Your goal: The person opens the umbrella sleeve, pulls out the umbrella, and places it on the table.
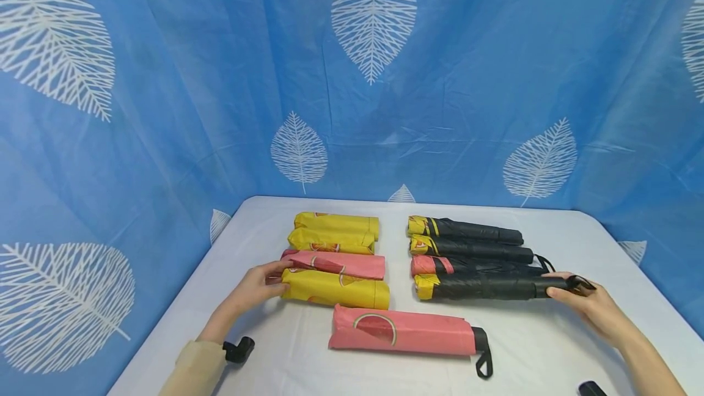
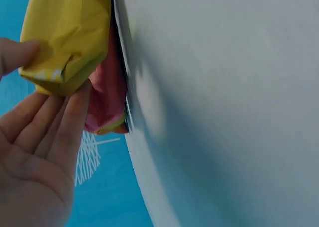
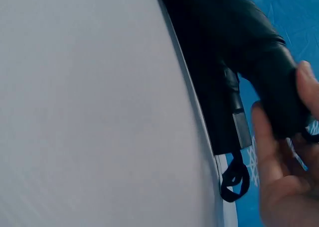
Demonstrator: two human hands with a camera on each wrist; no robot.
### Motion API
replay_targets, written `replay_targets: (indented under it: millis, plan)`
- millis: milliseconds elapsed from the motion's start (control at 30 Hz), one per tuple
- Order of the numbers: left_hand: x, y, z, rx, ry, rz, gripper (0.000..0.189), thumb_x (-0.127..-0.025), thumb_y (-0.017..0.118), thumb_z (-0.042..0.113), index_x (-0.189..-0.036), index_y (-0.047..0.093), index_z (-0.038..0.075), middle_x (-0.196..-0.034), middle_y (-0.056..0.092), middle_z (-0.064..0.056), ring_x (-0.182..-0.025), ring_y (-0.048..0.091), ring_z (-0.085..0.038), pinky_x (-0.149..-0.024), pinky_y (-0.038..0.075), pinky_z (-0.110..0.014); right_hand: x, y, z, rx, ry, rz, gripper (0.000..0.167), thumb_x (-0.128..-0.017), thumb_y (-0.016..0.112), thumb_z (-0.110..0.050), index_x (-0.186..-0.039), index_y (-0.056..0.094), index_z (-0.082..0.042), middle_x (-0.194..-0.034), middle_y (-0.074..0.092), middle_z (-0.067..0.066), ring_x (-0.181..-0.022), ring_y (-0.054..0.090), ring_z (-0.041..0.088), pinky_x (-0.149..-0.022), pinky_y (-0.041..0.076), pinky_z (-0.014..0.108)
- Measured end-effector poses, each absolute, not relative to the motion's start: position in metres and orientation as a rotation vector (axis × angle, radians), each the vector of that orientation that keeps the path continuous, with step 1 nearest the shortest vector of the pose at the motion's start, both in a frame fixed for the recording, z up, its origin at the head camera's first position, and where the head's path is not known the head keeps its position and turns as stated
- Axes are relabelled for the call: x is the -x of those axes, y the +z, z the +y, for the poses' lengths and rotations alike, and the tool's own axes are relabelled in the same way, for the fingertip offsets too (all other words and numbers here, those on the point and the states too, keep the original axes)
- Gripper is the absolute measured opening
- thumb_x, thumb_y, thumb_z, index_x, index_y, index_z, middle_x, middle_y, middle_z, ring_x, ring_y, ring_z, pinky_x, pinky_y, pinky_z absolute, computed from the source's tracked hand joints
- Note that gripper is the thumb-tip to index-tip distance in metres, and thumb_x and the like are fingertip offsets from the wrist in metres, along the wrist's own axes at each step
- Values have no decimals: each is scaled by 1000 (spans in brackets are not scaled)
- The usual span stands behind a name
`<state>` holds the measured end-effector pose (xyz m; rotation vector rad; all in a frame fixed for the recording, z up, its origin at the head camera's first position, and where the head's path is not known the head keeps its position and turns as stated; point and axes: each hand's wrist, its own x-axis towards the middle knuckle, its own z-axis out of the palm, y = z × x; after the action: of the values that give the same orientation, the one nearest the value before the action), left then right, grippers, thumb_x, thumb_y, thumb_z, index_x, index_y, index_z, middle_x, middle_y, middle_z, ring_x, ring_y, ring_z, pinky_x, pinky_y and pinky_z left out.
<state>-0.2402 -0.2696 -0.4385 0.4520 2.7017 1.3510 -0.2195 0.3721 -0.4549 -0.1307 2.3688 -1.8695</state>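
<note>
My left hand [image 1: 258, 286] pinches the left end of the nearest yellow umbrella sleeve [image 1: 337, 289]. In the left wrist view, the thumb lies on one side of that yellow sleeve [image 2: 70, 33] and the fingers on the other. A pink sleeve [image 2: 107, 95] lies just behind it. At the right, my right hand [image 1: 591, 305] grips the handle end of the nearest folded black umbrella [image 1: 489, 288], which has a yellow tip. The right wrist view shows thumb and fingers around this black umbrella's end [image 3: 279, 92]. A pink watermelon-print umbrella in its sleeve [image 1: 404, 332] lies in front, its black handle pointing right.
Behind the left hand's sleeve are a pink sleeve [image 1: 352, 263] and yellow fruit-print sleeves [image 1: 335, 225]. More folded black umbrellas [image 1: 478, 249] lie in a row at the right. A blue leaf-print cloth [image 1: 456, 78] hangs behind the white table [image 1: 264, 353].
</note>
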Motion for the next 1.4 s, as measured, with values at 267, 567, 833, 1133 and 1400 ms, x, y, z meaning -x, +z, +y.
replay_targets:
  millis: [267, 567, 833, 1133, 1400]
  plan:
    - [230, -414, -265, -693, 1381, 2690, 48, -89, 66, 8, -131, 50, -8, -128, 54, -22, -113, 54, -37, -93, 43, -47, 223, -450, 369, 36, -1322, 2672, 57, -90, 64, -35, -131, 51, 3, -132, 41, 33, -116, 39, 50, -81, 44, 50]
    - [220, -400, -214, -1135, 1399, 2394, 52, -88, 66, 6, -135, 47, -4, -130, 52, -22, -119, 51, -28, -95, 43, -43, 226, -454, 366, 69, -1183, 2751, 60, -87, 67, -38, -128, 53, 3, -130, 43, 32, -105, 48, 41, -67, 46, 38]
    - [215, -415, -184, -1075, 1363, 2215, 54, -89, 66, 11, -138, 45, 1, -134, 52, -9, -121, 50, -25, -96, 43, -42, 226, -453, 368, 73, -1091, 2770, 62, -85, 69, -42, -127, 55, 2, -129, 44, 35, -116, 38, 54, -75, 46, 48]
    - [213, -434, -165, -1123, 1177, 2352, 48, -88, 67, 17, -133, 53, 7, -130, 56, 0, -115, 52, -12, -93, 44, -28, 227, -444, 370, 59, -999, 2768, 64, -86, 66, -44, -127, 53, 3, -129, 43, 35, -113, 41, 53, -77, 45, 51]
    - [215, -440, -163, -1055, 1058, 2318, 61, -86, 71, 31, -140, 47, 14, -135, 51, 7, -126, 42, -10, -103, 35, -32, 220, -433, 371, 46, -1092, 2849, 61, -89, 64, -40, -127, 52, 6, -115, 59, 23, -85, 57, 1, -67, 51, 30]
